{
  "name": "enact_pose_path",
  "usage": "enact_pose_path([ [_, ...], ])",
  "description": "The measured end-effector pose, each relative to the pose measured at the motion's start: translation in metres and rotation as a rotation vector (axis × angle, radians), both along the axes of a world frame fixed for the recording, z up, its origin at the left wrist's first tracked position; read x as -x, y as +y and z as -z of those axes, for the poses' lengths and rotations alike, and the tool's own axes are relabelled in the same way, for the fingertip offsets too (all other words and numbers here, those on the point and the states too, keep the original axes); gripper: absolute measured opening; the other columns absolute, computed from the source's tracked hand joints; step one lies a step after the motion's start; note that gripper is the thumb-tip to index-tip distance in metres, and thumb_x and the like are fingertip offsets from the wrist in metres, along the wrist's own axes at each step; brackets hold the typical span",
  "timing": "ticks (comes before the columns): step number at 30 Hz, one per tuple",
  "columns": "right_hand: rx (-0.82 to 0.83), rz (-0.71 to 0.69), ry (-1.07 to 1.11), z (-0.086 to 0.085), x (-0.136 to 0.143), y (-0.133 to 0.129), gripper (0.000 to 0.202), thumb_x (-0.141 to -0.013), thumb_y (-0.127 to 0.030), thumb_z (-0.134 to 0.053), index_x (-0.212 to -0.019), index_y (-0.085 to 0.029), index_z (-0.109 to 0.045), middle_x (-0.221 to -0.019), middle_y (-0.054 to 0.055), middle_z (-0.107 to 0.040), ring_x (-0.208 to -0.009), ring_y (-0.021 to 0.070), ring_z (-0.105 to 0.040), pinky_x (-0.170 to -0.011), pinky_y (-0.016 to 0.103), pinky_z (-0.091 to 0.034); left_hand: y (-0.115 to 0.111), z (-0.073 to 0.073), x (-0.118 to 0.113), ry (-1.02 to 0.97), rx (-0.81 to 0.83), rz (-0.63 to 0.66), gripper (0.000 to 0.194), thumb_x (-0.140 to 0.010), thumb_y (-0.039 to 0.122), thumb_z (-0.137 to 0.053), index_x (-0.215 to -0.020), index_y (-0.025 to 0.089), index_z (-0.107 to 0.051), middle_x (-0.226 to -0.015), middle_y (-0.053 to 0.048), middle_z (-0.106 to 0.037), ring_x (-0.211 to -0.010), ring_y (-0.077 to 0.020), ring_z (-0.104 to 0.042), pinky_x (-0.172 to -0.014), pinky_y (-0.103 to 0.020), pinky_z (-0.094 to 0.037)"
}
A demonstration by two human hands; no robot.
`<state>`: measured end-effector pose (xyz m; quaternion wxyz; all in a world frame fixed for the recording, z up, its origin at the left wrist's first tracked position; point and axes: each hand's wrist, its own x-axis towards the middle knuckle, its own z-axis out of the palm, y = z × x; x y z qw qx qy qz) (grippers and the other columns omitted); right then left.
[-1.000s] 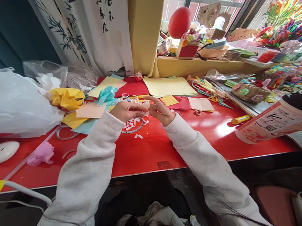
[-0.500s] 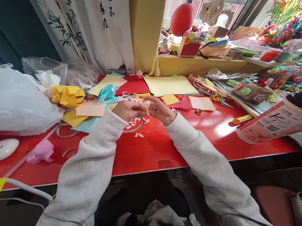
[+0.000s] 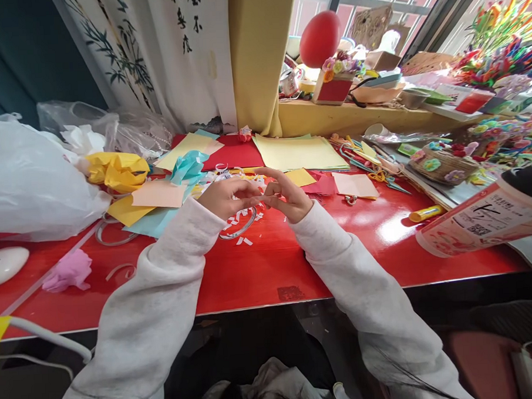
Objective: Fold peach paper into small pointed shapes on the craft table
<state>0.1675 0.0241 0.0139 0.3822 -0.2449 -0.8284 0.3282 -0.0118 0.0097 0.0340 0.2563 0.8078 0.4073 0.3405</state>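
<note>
My left hand [image 3: 230,197] and my right hand [image 3: 287,197] meet fingertip to fingertip above the red table [image 3: 260,276]. Both are pinched. Whatever sits between the fingertips is too small or too hidden to name. Just below them lies a round ring [image 3: 241,230], perhaps a roll of tape, with white paper scraps [image 3: 245,241] in and around it. Behind my left hand are more curled strips and a crumpled turquoise paper [image 3: 189,166]. A yellow paper square [image 3: 301,177] lies behind my right hand.
At left are a white plastic bag [image 3: 31,180], crumpled yellow paper [image 3: 117,170] and pink crumpled paper [image 3: 69,271]. Stacked pale yellow sheets [image 3: 299,151] lie at the back. Scissors [image 3: 395,183], a yellow glue-stick-like tube [image 3: 425,213] and a tilted drink cup [image 3: 478,219] are at right.
My fingertips have shifted slightly and press closer together; a small pale bit that showed between them is now hidden. The view has moved a little. Otherwise the table looks the same.
</note>
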Motion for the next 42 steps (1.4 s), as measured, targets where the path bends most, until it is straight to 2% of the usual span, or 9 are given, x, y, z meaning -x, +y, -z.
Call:
enact_pose_path([
  [6,0.055,-0.005,0.084,-0.006,-0.002,-0.006,0.046,-0.076,-0.034,-0.047,-0.119,-0.022,-0.035,-0.057,-0.004,-0.046,-0.057,0.0113,-0.051,-0.060,0.028,-0.042,-0.006,-0.002,-0.005,-0.076,-0.086,-0.064,0.023,-0.064,0.038,-0.061,-0.079,0.020,-0.064,-0.086,-0.004,-0.055,-0.074,-0.0139,-0.052,-0.067,-0.026,-0.041],
  [8,0.039,0.011,0.083,-0.008,-0.003,-0.006,0.045,-0.076,-0.033,-0.048,-0.117,-0.020,-0.036,-0.056,-0.005,-0.047,-0.056,0.0109,-0.050,-0.060,0.028,-0.041,-0.007,-0.003,-0.005,-0.031,-0.086,-0.053,0.022,-0.065,0.039,-0.060,-0.075,0.020,-0.064,-0.080,-0.002,-0.058,-0.070,-0.0129,-0.053,-0.064,-0.024,-0.040],
  [12,-0.072,0.122,0.000,-0.009,-0.005,-0.005,0.036,-0.072,-0.034,-0.053,-0.104,-0.017,-0.047,-0.057,-0.003,-0.051,-0.055,0.0106,-0.050,-0.061,0.028,-0.039,-0.008,-0.004,-0.003,0.061,-0.121,-0.050,0.023,-0.068,0.041,-0.056,-0.065,0.020,-0.064,-0.063,0.001,-0.061,-0.060,-0.0109,-0.052,-0.058,-0.022,-0.036],
  [15,-0.216,0.196,-0.090,-0.008,-0.006,-0.003,0.020,-0.072,-0.035,-0.055,-0.082,-0.017,-0.056,-0.062,0.000,-0.059,-0.057,0.0107,-0.051,-0.067,0.030,-0.035,-0.007,-0.002,-0.003,0.061,-0.148,-0.078,0.022,-0.067,0.040,-0.057,-0.065,0.020,-0.064,-0.063,0.001,-0.062,-0.058,-0.0111,-0.052,-0.057,-0.022,-0.036],
  [18,-0.326,0.235,-0.209,-0.007,-0.005,-0.003,0.019,-0.074,-0.034,-0.053,-0.069,-0.017,-0.058,-0.069,0.001,-0.064,-0.059,0.0107,-0.053,-0.075,0.033,-0.029,-0.005,0.001,-0.004,0.076,-0.190,-0.069,0.017,-0.068,0.036,-0.058,-0.066,0.020,-0.064,-0.066,0.000,-0.063,-0.060,-0.0115,-0.053,-0.059,-0.022,-0.037],
  [27,-0.364,0.117,-0.320,-0.005,-0.004,-0.004,0.020,-0.081,-0.022,-0.042,-0.072,-0.014,-0.057,-0.062,0.001,-0.061,-0.054,0.0081,-0.048,-0.068,0.028,-0.033,-0.007,0.009,-0.011,0.298,-0.333,-0.102,0.014,-0.074,0.029,-0.054,-0.075,0.016,-0.060,-0.075,-0.003,-0.061,-0.070,-0.0134,-0.055,-0.066,-0.025,-0.041],
  [32,-0.376,0.131,-0.281,-0.011,-0.007,-0.007,0.019,-0.079,-0.022,-0.044,-0.068,-0.014,-0.057,-0.056,0.001,-0.059,-0.055,0.0089,-0.047,-0.063,0.025,-0.037,-0.011,0.010,-0.017,0.302,-0.385,-0.132,0.020,-0.075,0.030,-0.052,-0.084,0.013,-0.057,-0.085,-0.006,-0.059,-0.075,-0.0138,-0.056,-0.068,-0.026,-0.043],
  [37,-0.365,0.141,-0.257,-0.015,-0.010,-0.010,0.019,-0.079,-0.022,-0.045,-0.066,-0.015,-0.057,-0.056,0.000,-0.059,-0.056,0.0090,-0.047,-0.064,0.025,-0.038,-0.015,0.010,-0.021,0.270,-0.400,-0.145,0.026,-0.079,0.036,-0.045,-0.087,0.014,-0.055,-0.092,-0.006,-0.058,-0.068,-0.0109,-0.057,-0.066,-0.024,-0.043],
  [42,-0.381,0.084,-0.317,-0.011,-0.009,-0.007,0.018,-0.078,-0.020,-0.046,-0.066,-0.014,-0.057,-0.056,0.000,-0.058,-0.054,0.0079,-0.046,-0.066,0.026,-0.037,-0.014,0.010,-0.019,0.285,-0.462,-0.189,0.037,-0.072,0.041,-0.054,-0.098,0.015,-0.051,-0.096,-0.006,-0.056,-0.071,-0.0125,-0.056,-0.063,-0.025,-0.041],
])
